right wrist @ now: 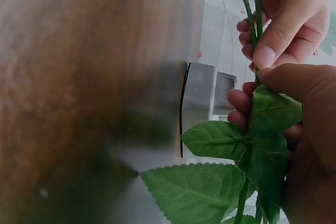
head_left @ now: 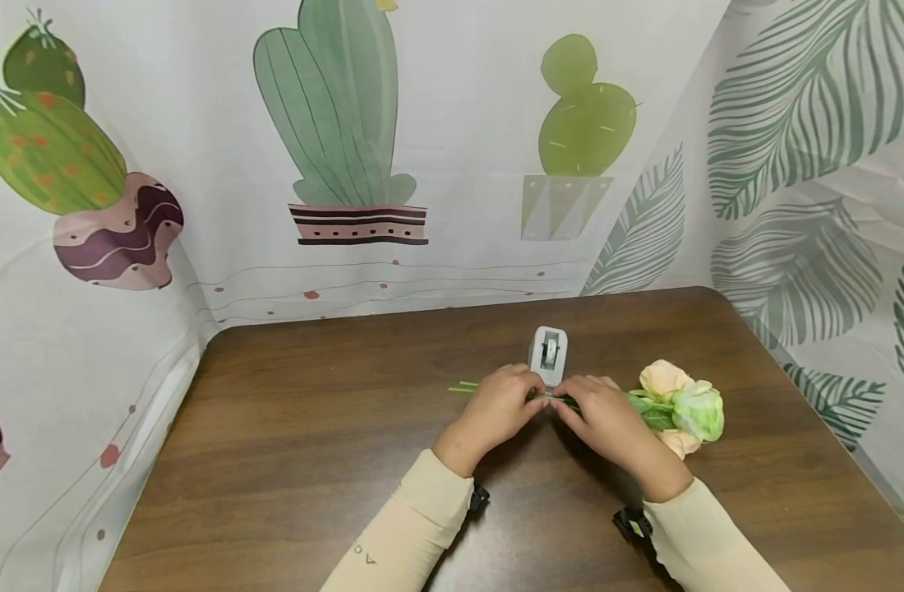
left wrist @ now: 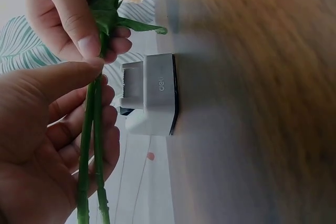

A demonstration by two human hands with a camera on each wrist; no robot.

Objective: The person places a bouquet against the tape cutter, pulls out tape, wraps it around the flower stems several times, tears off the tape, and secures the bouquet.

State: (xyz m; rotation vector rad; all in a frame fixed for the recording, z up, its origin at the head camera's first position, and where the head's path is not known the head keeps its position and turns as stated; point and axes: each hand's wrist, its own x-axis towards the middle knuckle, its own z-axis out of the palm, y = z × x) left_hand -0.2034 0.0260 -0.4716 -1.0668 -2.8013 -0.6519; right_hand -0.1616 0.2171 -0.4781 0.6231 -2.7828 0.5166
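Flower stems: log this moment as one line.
left hand: pinches stems; right hand: pinches stems beside leaves; tape dispenser: on table, beyond hands; flower heads: right of right hand

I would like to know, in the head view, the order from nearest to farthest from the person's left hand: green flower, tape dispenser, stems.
1. Stems: nearest, held in the left hand.
2. Tape dispenser: just beyond the fingertips, slightly to the right.
3. Green flower: farthest, off to the right, past the right hand.
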